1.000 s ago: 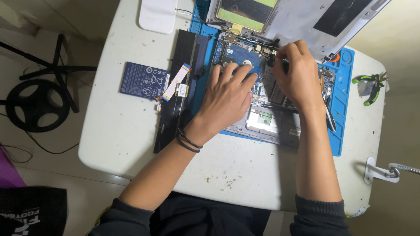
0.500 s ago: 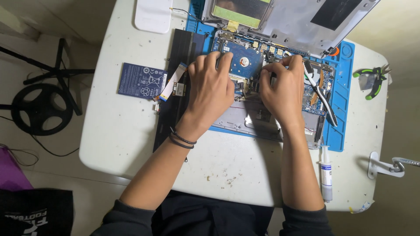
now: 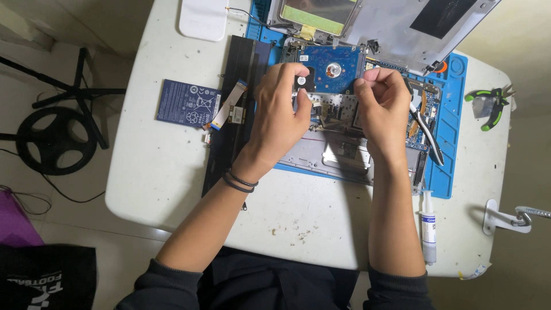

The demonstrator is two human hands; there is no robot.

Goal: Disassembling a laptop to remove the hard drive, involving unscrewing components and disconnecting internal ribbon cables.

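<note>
An opened laptop base (image 3: 338, 152) lies on a blue work mat (image 3: 450, 143), its innards exposed. A blue hard drive (image 3: 333, 69) sits at its far edge. My left hand (image 3: 281, 115) grips the drive's left side, thumb and fingers pinched near a small black part. At the drive's right side my right hand (image 3: 384, 109) has its fingers curled on the edge. Both hands rest over the laptop's metal frame. Two dark bands circle my left wrist.
A black panel (image 3: 238, 86) lies left of the mat, with a dark blue battery pack (image 3: 186, 103) and a flat ribbon cable (image 3: 228, 104) beside it. Green-handled pliers (image 3: 488, 103) lie at far right, a white syringe tube (image 3: 429, 227) near the front, tweezers (image 3: 425, 126) on the mat.
Both hands have moved toward the far edge of the laptop base and now close on the sides of the blue hard drive. The view has shifted slightly.
</note>
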